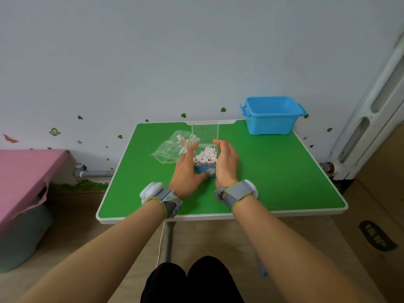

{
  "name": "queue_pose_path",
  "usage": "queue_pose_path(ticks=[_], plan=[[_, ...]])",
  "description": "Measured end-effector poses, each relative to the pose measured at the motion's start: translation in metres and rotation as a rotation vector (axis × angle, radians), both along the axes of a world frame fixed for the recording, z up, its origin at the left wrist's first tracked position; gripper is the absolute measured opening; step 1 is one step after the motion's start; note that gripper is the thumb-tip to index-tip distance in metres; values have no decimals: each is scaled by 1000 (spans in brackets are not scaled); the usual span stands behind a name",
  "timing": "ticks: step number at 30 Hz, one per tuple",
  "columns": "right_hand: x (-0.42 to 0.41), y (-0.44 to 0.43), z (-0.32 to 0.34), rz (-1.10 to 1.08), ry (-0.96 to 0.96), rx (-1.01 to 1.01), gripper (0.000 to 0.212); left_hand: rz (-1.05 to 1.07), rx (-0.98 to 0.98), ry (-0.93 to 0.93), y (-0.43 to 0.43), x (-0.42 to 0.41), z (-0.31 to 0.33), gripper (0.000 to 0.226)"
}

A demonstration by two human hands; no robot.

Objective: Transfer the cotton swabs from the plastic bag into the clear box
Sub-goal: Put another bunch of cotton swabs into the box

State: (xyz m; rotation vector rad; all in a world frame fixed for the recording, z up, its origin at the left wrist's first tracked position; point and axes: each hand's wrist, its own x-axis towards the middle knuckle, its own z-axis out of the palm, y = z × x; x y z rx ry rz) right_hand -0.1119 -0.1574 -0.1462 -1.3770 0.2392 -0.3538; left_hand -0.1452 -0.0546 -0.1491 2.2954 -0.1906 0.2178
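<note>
- The green worktop (273,171) has a white rim, and its far edge stands against the wall.
- A blue bin (271,119) sits open-topped at the far right corner.
- The left hand (188,169) lies along the left wall of the clear box. Its fingers are straight and its thumb crosses the near face, so the grip is apart and pressing rather than curled round.
- The right hand (226,162) lies flat against the right wall. Its fingers bend only slightly at the tips, so this grip is also apart.
- The clear box (204,169) stands between the two hands, near the middle of the worktop and toward the far edge. Its lid is raised upright behind it.
- The plastic bag (168,152) lies flat just left of the box, with the left fingertips over its right end.
- Grey wrist bands (166,200) wrap both wrists.
- The cotton swabs (206,157) stand packed upright in the box, white tips up.
- A smaller bundle of swabs (184,143) lies in the bag.
</note>
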Motion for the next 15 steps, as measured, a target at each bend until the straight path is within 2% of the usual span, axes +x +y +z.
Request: queue_pose_path(ticks=[6,15], plan=[[-9,-1,14,-191,-17,-114,15,76,-22,44,5,-8,10,87],[-36,20,36,-146,-145,-163,16,175,-42,39,23,-24,23,71]])
